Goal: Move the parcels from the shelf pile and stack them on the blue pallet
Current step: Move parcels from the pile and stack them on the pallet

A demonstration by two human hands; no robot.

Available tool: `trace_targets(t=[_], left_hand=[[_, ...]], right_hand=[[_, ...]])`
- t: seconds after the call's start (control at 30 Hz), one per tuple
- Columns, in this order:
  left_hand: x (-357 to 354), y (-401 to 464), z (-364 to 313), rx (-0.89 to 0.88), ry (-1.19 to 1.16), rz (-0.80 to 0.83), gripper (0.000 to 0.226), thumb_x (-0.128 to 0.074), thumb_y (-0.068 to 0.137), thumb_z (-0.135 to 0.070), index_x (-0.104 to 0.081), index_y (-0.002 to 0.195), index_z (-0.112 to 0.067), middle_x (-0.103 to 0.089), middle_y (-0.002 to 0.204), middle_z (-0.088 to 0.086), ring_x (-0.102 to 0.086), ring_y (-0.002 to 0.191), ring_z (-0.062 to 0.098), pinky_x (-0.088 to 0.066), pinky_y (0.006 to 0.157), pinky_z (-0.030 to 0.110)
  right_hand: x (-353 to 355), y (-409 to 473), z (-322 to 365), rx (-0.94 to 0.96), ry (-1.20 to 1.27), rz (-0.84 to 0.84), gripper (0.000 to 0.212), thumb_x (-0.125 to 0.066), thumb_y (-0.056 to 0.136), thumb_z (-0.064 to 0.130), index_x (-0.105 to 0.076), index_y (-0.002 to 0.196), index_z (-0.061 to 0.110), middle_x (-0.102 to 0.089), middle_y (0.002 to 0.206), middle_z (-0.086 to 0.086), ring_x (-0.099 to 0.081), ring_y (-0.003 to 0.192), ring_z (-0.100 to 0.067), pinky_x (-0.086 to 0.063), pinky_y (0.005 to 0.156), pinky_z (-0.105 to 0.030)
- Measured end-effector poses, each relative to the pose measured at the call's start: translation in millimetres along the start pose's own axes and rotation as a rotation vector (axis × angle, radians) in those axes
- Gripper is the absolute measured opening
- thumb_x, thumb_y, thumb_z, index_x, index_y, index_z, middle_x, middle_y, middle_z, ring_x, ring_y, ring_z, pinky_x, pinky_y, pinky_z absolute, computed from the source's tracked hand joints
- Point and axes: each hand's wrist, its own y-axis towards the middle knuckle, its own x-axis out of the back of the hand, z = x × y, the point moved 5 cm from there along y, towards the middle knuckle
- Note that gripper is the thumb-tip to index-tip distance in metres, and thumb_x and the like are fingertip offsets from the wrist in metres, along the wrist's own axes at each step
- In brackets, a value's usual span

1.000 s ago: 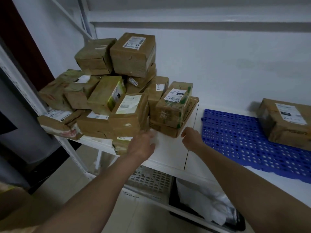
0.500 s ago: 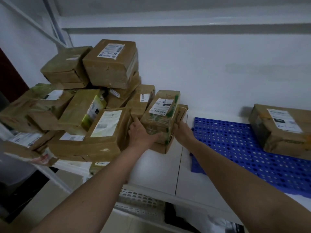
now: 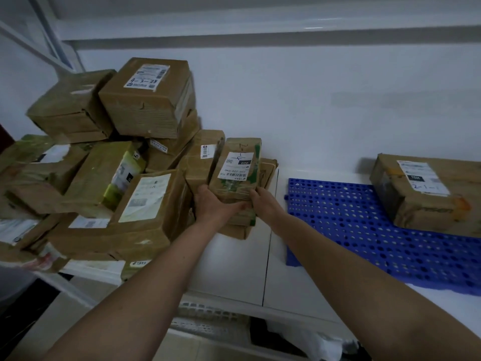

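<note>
Both hands grip a small brown parcel [image 3: 235, 173] (white barcode label on its face, green tape along one edge) at the right end of the shelf pile [image 3: 109, 162]. The left hand [image 3: 213, 204] curls its fingers around the parcel's lower left corner; the right hand [image 3: 264, 204] curls around its lower right corner. A flat parcel [image 3: 238, 230] lies just below the fingers, on the white shelf [image 3: 234, 269]. To the right of the right hand's fingers lies the blue pallet [image 3: 351, 225], and on its far corner, well apart from both hands, rests a larger labelled parcel [image 3: 426, 194].
</note>
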Motion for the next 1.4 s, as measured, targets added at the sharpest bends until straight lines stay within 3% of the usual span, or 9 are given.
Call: trace_targets(t=[0.13, 0.3, 0.43, 0.57, 0.67, 0.9, 1.13, 1.27, 1.4], left_hand=[[-4.4, -15.2, -10.8, -0.094, -0.096, 0.069, 0.103, -0.092, 0.051, -0.035, -0.029, 0.129, -0.012, -0.046, 0.129, 0.005, -0.042, 0.106, 0.01, -0.038, 0.088, 0.024], [-7.6, -47.5, -33.1, -0.25, -0.101, 0.062, 0.111, -0.09, 0.047, -0.047, -0.031, 0.134, -0.012, -0.049, 0.131, 0.001, -0.047, 0.111, 0.009, -0.035, 0.084, 0.012], [-22.2, -75.3, -41.0, -0.257, -0.156, 0.216, 0.104, -0.09, 0.053, -0.042, -0.029, 0.133, -0.016, -0.047, 0.135, 0.001, -0.048, 0.118, 0.012, -0.04, 0.089, 0.025], [-39.6, -109.7, -39.8, -0.236, -0.107, 0.353, 0.079, -0.088, 0.063, -0.03, -0.028, 0.114, -0.02, -0.047, 0.118, -0.004, -0.048, 0.091, 0.005, -0.043, 0.071, 0.018], [-52.2, -138.4, -36.9, -0.275, -0.092, 0.372, 0.079, -0.088, 0.062, -0.027, -0.028, 0.112, -0.017, -0.044, 0.112, -0.004, -0.05, 0.098, 0.012, -0.046, 0.079, 0.026], [-78.2, -193.0, -33.4, -0.319, -0.049, 0.432, 0.08, -0.083, 0.069, -0.024, -0.028, 0.124, -0.009, -0.05, 0.126, 0.003, -0.055, 0.107, 0.02, -0.05, 0.083, 0.031], [-106.1, -215.2, -43.5, -0.349, -0.073, 0.511, 0.075, -0.076, 0.078, -0.021, -0.028, 0.133, -0.006, -0.048, 0.132, 0.006, -0.049, 0.105, 0.014, -0.041, 0.081, 0.025], [-130.7, -227.6, -49.8, -0.378, 0.031, 0.551, 0.069, -0.073, 0.078, -0.021, -0.034, 0.132, -0.003, -0.051, 0.126, 0.01, -0.053, 0.112, 0.026, -0.045, 0.091, 0.03], [-151.3, -219.0, -54.0, -0.332, 0.148, 0.651, 0.054, -0.065, 0.086, -0.023, -0.043, 0.132, -0.008, -0.053, 0.13, 0.01, -0.053, 0.118, 0.027, -0.045, 0.098, 0.032]], right_hand=[[12.0, -13.2, -5.4, -0.016, 0.087, -0.026, 0.02, -0.033, 0.1, 0.018, -0.052, 0.102, 0.018, -0.058, 0.102, -0.003, -0.056, 0.102, -0.021, -0.048, 0.096, -0.041], [40.9, -41.7, -4.1, 0.004, 0.014, -0.164, 0.024, -0.032, 0.099, 0.014, -0.055, 0.107, 0.012, -0.06, 0.105, -0.009, -0.058, 0.097, -0.023, -0.049, 0.088, -0.038], [67.1, -72.7, -10.2, -0.028, 0.033, -0.247, 0.033, -0.032, 0.098, 0.012, -0.056, 0.12, 0.005, -0.063, 0.111, -0.013, -0.06, 0.103, -0.027, -0.049, 0.093, -0.041], [89.6, -114.0, -25.0, -0.065, 0.058, -0.295, 0.029, -0.031, 0.1, 0.02, -0.056, 0.115, 0.016, -0.065, 0.093, -0.001, -0.061, 0.08, -0.014, -0.047, 0.061, -0.025], [105.3, -141.3, -40.8, -0.092, 0.087, -0.334, 0.03, -0.031, 0.101, 0.023, -0.055, 0.119, 0.022, -0.061, 0.091, 0.003, -0.056, 0.072, -0.006, -0.04, 0.052, -0.022], [132.4, -186.7, -74.9, -0.196, 0.136, -0.404, 0.027, -0.03, 0.102, 0.03, -0.054, 0.114, 0.035, -0.059, 0.088, 0.009, -0.054, 0.073, -0.009, -0.041, 0.055, -0.028], [164.9, -178.3, -72.0, -0.146, 0.05, -0.422, 0.035, -0.037, 0.101, 0.018, -0.052, 0.132, 0.014, -0.058, 0.125, -0.013, -0.059, 0.108, -0.028, -0.05, 0.091, -0.042], [186.6, -164.4, -72.0, -0.135, -0.099, -0.425, 0.037, -0.049, 0.094, 0.007, -0.051, 0.131, 0.007, -0.056, 0.124, -0.013, -0.056, 0.1, -0.023, -0.05, 0.086, -0.035], [200.5, -153.9, -78.0, -0.186, -0.194, -0.4, 0.035, -0.055, 0.093, 0.01, -0.052, 0.127, 0.0, -0.054, 0.126, -0.017, -0.056, 0.112, -0.032, -0.047, 0.097, -0.043]])
